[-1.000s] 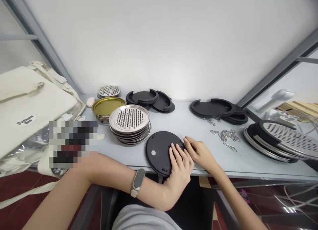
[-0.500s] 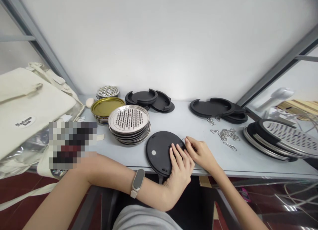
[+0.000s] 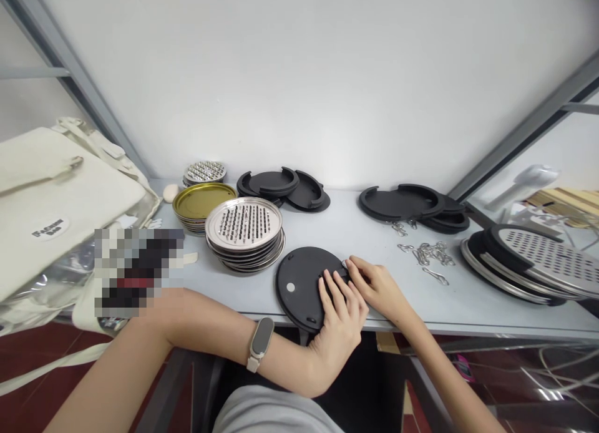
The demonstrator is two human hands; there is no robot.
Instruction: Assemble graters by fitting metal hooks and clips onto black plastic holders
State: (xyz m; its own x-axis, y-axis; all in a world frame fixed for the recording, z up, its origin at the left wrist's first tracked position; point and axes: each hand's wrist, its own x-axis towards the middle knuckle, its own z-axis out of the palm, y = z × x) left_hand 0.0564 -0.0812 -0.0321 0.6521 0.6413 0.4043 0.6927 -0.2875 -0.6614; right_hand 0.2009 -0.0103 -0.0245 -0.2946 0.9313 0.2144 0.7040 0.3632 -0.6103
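Note:
A black round plastic grater base (image 3: 302,286) lies flat at the table's front edge, a pale round spot on its face. My left hand (image 3: 344,302) rests on the base's right part, fingers stretched out and spread. At the right rim my right hand (image 3: 374,286) is closed in a pinch, with a bit of a metal wire clip (image 3: 345,264) showing at its fingertips. The rest of that clip is hidden by the fingers. Several loose wire clips (image 3: 431,254) lie in a small pile to the right.
Left of the base stands a stack of round metal grater plates (image 3: 244,224), with gold-coloured round plates (image 3: 204,199) behind it. Black plastic frames (image 3: 397,203) sit along the wall. Assembled graters (image 3: 538,258) are piled at the right. A cream bag (image 3: 60,196) covers the left end.
My right fingertips have shifted slightly at the base's rim, and the wire clip there sits a little differently. My left hand stays on the base. The view has moved slightly.

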